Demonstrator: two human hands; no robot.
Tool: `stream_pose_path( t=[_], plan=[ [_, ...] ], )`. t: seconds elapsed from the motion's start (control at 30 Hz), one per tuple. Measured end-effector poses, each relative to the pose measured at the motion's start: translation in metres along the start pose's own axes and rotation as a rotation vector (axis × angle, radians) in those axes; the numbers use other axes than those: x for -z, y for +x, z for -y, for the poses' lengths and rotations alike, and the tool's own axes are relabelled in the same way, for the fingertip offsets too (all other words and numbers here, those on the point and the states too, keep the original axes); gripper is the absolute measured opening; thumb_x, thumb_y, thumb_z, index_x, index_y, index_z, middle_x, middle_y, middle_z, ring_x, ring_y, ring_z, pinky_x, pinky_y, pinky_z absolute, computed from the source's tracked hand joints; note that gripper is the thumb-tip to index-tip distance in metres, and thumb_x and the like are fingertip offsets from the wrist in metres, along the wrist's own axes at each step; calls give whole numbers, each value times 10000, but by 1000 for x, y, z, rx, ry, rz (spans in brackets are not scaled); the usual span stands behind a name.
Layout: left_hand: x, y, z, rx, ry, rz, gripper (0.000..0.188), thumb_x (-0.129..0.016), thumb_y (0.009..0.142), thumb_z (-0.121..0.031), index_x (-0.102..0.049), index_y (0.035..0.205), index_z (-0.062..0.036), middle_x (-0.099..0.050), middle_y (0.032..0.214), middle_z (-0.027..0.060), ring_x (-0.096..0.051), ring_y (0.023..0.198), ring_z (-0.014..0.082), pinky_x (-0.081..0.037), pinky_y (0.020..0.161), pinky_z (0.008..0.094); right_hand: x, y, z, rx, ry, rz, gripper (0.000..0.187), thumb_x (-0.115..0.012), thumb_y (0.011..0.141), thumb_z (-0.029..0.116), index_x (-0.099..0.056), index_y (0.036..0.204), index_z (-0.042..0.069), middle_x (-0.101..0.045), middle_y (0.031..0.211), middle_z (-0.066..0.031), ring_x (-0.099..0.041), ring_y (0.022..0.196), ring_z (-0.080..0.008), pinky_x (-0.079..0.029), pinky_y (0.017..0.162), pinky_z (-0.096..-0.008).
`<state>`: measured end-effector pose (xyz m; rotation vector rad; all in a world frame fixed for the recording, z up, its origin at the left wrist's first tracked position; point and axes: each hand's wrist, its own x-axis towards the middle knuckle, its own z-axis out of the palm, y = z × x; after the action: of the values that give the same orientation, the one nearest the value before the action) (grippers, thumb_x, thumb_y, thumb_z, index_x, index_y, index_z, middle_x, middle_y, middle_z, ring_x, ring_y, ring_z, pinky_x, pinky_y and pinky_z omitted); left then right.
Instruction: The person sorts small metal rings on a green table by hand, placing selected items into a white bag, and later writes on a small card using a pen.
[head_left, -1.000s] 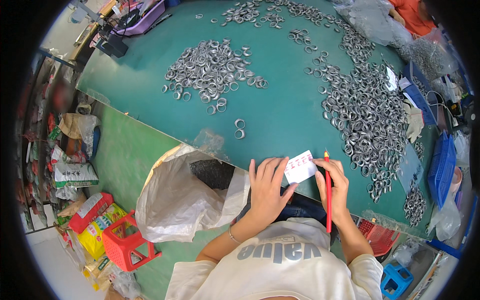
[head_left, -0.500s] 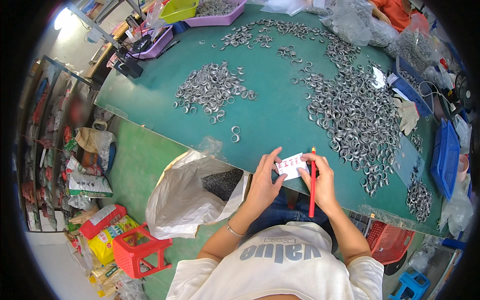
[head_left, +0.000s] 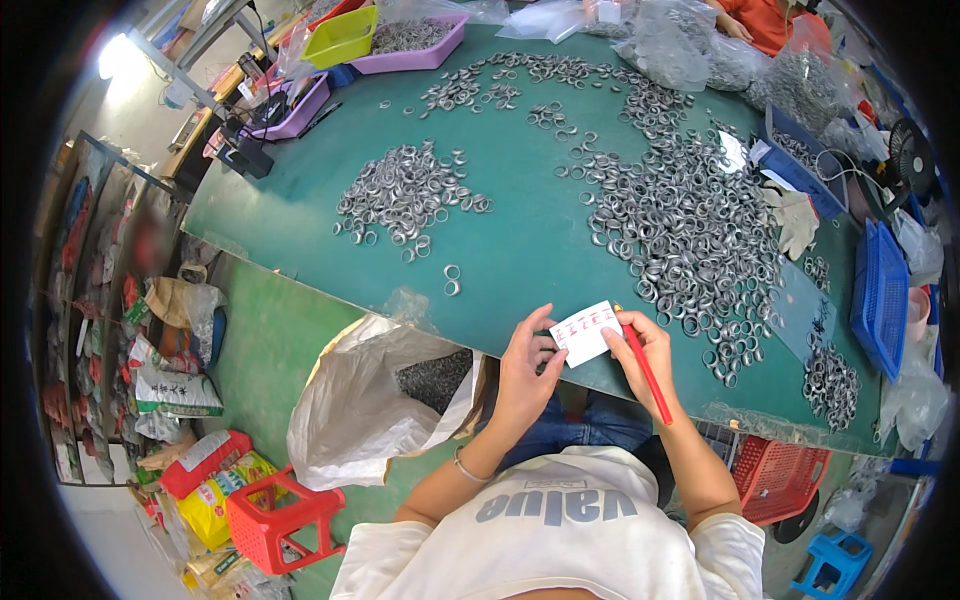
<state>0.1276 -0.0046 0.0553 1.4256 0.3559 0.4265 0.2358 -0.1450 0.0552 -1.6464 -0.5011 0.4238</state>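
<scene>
In front of me, at the table's near edge, a small white card (head_left: 586, 338) with red handwritten marks is pinched by my left hand (head_left: 528, 362) at its lower left corner. My right hand (head_left: 648, 352) is closed round a red pencil (head_left: 652, 378), whose tip points away from me beside the card's right edge. The right thumb lies close to the card; whether it touches is hard to tell. Past my hands, a large pile of grey metal rings (head_left: 690, 230) covers the right of the green table (head_left: 520, 250). A smaller heap of rings (head_left: 405, 195) lies to the left.
A white sack (head_left: 340, 410) with dark contents stands open against the table's near edge. Left of it is a red stool (head_left: 285, 520). Blue baskets (head_left: 880, 300) stand at the right edge, purple trays (head_left: 410, 58) at the far left. A person in orange (head_left: 775, 25) sits across the table.
The pencil has swung from nearly upright to a slant, its back end now by my right wrist. The card has turned slightly and shows more of its face. The view has shifted a little.
</scene>
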Motion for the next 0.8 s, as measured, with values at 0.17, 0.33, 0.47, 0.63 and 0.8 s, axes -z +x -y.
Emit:
stream_pose_path(
  t=[0.17, 0.33, 0.47, 0.63, 0.8],
  plan=[
    [7, -8, -4, 4, 336, -62, 534, -621, 808, 113, -472, 1308, -2, -509, 1162, 146, -608, 917, 173, -534, 662, 255, -9, 3, 14, 134, -253, -66, 147, -624, 873, 35, -628, 1013, -12, -584, 823, -72, -527, 690, -134, -435, 624, -257],
    [7, -14, -20, -254, 814, -132, 503, -666, 752, 72, -525, 1229, -6, -540, 1098, 142, -576, 949, 287, -492, 780, 364, -9, 7, 18, 345, -218, -66, 226, -484, 963, 93, -610, 1094, -42, -593, 861, -122, -567, 758, -203, -465, 733, -312],
    [13, -28, -2, -356, 790, -24, 383, -686, 741, 18, -600, 1113, -14, -572, 1066, 114, -547, 1012, 324, -428, 838, 406, -24, 1, 17, 59, 91, -57, 180, -517, 950, 57, -626, 1042, -53, -651, 820, -92, -575, 703, -117, -486, 670, -275],
    [14, -34, 13, -385, 806, 8, 287, -685, 745, 8, -650, 1028, -15, -599, 1088, 94, -555, 1028, 304, -436, 826, 396, -35, 1, 1, 12, 87, -37, 77, -602, 905, 39, -626, 932, -29, -668, 771, -64, -591, 686, -59, -465, 598, -224],
    [16, -34, 24, -412, 738, -44, 324, -706, 693, 52, -676, 1007, -24, -614, 1061, 90, -554, 996, 302, -444, 863, 394, -43, -1, -3, 26, -49, 56, 92, -605, 908, 55, -624, 873, -28, -656, 730, -77, -566, 628, -65, -452, 564, -235]
  ],
)
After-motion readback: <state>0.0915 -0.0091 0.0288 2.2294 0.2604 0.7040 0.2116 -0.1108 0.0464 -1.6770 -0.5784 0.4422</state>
